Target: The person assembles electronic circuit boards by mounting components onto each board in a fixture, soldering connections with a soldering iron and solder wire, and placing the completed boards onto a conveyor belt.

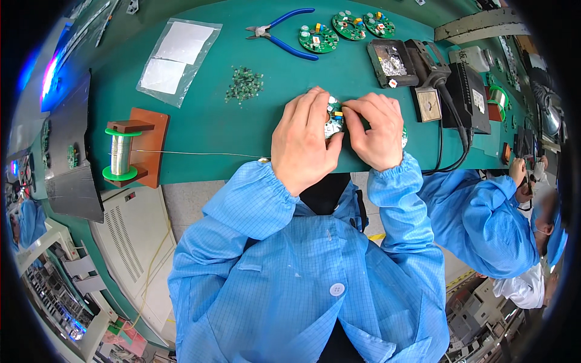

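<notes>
A round green circuit board [333,125] with white, yellow and blue parts lies between my hands near the table's front edge. My left hand [304,136] is closed over its left side, covering much of it. From the right, my right hand [374,130] pinches with thumb and fingertips at the board's edge, right beside a small yellow part. Whatever is between those fingertips is too small to make out. A sliver of another green board [404,137] shows past my right wrist. Solder wire [200,152] runs from a spool [121,154] on a brown stand toward my left wrist.
Blue-handled cutters [283,34] and several round boards [349,25] lie at the back. A pile of small green pieces [244,84] and a plastic bag [175,63] are farther left. On the right stand a tray [393,63], a soldering iron [428,72] with cables, and a co-worker's blue sleeve [478,209].
</notes>
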Tool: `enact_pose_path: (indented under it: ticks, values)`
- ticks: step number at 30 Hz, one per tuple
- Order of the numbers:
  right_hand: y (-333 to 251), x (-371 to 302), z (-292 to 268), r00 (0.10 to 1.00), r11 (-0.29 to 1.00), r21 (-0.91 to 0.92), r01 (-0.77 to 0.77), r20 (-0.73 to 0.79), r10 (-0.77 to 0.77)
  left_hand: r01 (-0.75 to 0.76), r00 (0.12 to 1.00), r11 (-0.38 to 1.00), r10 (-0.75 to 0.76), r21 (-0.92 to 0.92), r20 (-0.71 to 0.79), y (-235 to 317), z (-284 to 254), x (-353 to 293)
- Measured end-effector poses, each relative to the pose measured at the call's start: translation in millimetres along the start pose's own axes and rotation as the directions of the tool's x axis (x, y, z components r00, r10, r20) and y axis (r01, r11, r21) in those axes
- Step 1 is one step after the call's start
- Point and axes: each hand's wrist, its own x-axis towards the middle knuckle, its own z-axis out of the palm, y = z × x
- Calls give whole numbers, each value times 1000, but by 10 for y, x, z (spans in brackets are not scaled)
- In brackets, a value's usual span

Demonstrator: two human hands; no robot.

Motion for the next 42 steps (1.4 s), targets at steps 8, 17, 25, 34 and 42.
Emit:
enact_pose_path:
  ticks: [8,17,25,34,42]
  values:
    - [31,0,-160,972,997,21,70,224,-73,-7,999,996,12,-90,53,-59,-146,30]
    - [-152,-22,-115,972,998,9,64,227,-65,-91,992,987,101,-131,75,-268,-362,-42]
    - [-120,-36,-179,954,997,-23,80,293,-70,-52,998,976,55,-213,9,-196,-329,-146]
    - [773,-347,-861,503,102,965,-242,35,864,-226,971,970,231,-87,56,-157,-323,-437]
    - [1059,-479,-905,592,-108,957,-270,254,765,-311,947,934,320,-179,23,-153,-185,-553]
